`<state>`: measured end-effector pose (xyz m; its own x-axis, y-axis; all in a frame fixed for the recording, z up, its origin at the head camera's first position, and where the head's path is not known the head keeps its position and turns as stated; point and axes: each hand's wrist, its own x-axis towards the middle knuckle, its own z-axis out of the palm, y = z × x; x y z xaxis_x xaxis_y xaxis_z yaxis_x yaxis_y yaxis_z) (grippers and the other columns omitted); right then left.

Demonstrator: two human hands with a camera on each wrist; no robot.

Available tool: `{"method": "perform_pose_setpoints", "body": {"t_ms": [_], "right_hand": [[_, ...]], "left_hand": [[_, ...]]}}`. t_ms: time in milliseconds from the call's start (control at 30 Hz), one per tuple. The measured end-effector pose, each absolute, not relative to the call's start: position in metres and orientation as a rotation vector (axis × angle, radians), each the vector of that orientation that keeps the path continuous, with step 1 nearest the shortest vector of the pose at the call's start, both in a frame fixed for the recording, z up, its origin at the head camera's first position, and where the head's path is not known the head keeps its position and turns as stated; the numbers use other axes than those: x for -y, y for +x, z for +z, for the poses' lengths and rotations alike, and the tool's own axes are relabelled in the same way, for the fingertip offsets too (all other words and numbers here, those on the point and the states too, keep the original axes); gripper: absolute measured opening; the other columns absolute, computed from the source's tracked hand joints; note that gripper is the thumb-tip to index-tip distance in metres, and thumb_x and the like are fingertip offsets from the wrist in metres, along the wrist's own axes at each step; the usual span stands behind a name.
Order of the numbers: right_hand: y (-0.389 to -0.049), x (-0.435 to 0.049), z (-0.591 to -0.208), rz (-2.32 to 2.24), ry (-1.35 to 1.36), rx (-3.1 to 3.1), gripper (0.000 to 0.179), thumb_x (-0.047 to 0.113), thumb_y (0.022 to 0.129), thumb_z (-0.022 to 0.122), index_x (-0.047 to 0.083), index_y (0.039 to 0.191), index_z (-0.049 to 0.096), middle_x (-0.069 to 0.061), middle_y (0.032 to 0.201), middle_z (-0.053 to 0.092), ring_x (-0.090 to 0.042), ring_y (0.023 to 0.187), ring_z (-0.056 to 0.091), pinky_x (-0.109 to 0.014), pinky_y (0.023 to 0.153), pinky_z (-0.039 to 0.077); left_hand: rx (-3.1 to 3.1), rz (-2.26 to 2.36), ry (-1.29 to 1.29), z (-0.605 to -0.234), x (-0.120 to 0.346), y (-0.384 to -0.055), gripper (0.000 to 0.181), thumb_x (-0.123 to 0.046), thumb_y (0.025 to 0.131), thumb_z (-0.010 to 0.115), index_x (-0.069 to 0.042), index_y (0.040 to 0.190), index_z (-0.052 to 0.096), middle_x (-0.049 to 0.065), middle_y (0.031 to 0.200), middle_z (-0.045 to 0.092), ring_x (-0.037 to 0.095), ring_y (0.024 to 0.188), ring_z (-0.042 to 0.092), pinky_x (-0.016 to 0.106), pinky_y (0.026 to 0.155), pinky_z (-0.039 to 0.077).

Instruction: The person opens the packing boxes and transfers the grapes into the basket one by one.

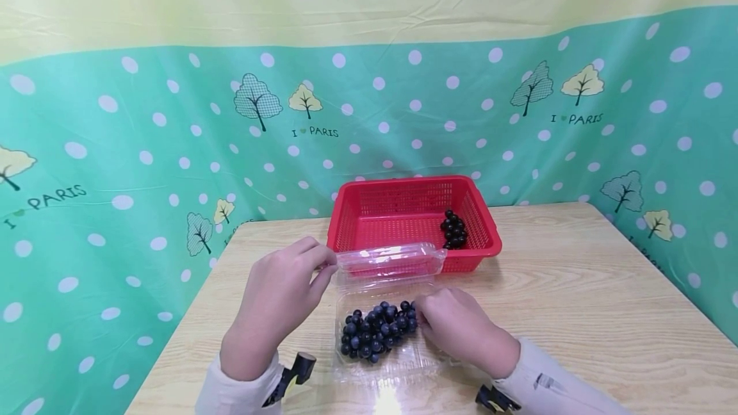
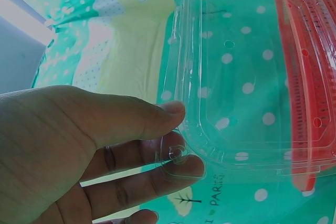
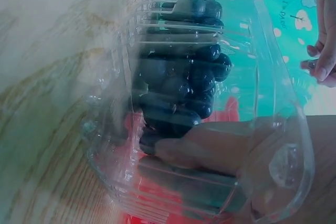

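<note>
A clear plastic clamshell box point(image 1: 398, 369) lies unfolded on the table, with a bunch of dark grapes point(image 1: 377, 332) in its base. My left hand point(image 1: 288, 290) pinches the raised lid point(image 1: 392, 261) at its left corner, thumb on one side and fingers on the other, as the left wrist view shows. Down inside the base, my right hand point(image 1: 458, 325) grips the right end of the bunch between thumb and fingers. Through the box's clear wall in the right wrist view, those fingertips point(image 3: 170, 150) appear against the lowest grapes.
Behind the box stands a red perforated basket point(image 1: 403, 181), its front edge overlapped by the lid in the head view. A smaller dark grape bunch point(image 1: 453, 230) lies at its right side. A patterned curtain point(image 1: 415, 107) hangs behind the wooden table point(image 1: 565, 287).
</note>
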<state>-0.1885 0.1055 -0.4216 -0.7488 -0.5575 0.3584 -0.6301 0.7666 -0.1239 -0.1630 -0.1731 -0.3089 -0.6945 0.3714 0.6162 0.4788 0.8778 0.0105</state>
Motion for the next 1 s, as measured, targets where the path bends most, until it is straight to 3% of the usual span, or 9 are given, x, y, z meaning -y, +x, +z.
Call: {"method": "perform_pose_setpoints", "body": {"t_ms": [233,433,600,800,1000], "right_hand": [[-0.1891,-0.1073,-0.4214,0.363,0.957,2.677,0.029,0.007,0.073,0.076,0.025,0.063,0.055,0.017,0.058,0.047,-0.002,0.054,0.042,-0.023,0.053,0.040],[-0.1882,-0.1072,-0.4221,0.253,1.001,2.723,0.047,0.028,0.070,0.085,0.029,0.049,0.044,0.019,0.050,0.037,-0.007,0.058,0.041,-0.034,0.064,0.045],[-0.1878,-0.1046,-0.4250,0.211,0.952,2.745,0.050,0.041,0.072,0.090,0.028,0.049,0.048,0.019,0.050,0.042,-0.011,0.060,0.052,-0.039,0.066,0.051],[-0.1875,-0.1027,-0.4271,0.198,0.858,2.755,0.034,0.027,0.073,0.088,0.026,0.053,0.060,0.014,0.055,0.055,-0.013,0.059,0.053,-0.035,0.054,0.046],[-0.1869,-0.1033,-0.4275,0.186,0.844,2.708,0.033,0.015,0.070,0.077,0.024,0.052,0.051,0.010,0.059,0.052,-0.012,0.057,0.049,-0.032,0.052,0.043]], "left_hand": [[2.427,-0.220,-0.603,-0.3085,0.1726,-0.1630,0.012,-0.017,0.084,0.086,-0.022,0.089,0.078,-0.009,0.085,0.070,0.005,0.060,0.056,0.024,0.054,0.046],[2.423,-0.225,-0.610,-0.3095,0.1727,-0.1636,0.011,-0.017,0.084,0.085,-0.022,0.089,0.077,-0.011,0.085,0.069,0.005,0.061,0.058,0.025,0.054,0.047],[2.423,-0.228,-0.612,-0.3098,0.1724,-0.1630,0.011,-0.018,0.083,0.086,-0.022,0.089,0.077,-0.010,0.085,0.070,0.007,0.061,0.060,0.026,0.054,0.048],[2.428,-0.228,-0.620,-0.3098,0.1715,-0.1630,0.011,-0.019,0.083,0.087,-0.023,0.087,0.077,-0.011,0.086,0.071,0.006,0.062,0.060,0.026,0.055,0.048],[2.422,-0.220,-0.629,-0.3099,0.1712,-0.1633,0.012,-0.019,0.083,0.087,-0.023,0.087,0.077,-0.011,0.085,0.070,0.005,0.060,0.057,0.025,0.054,0.045]]}}
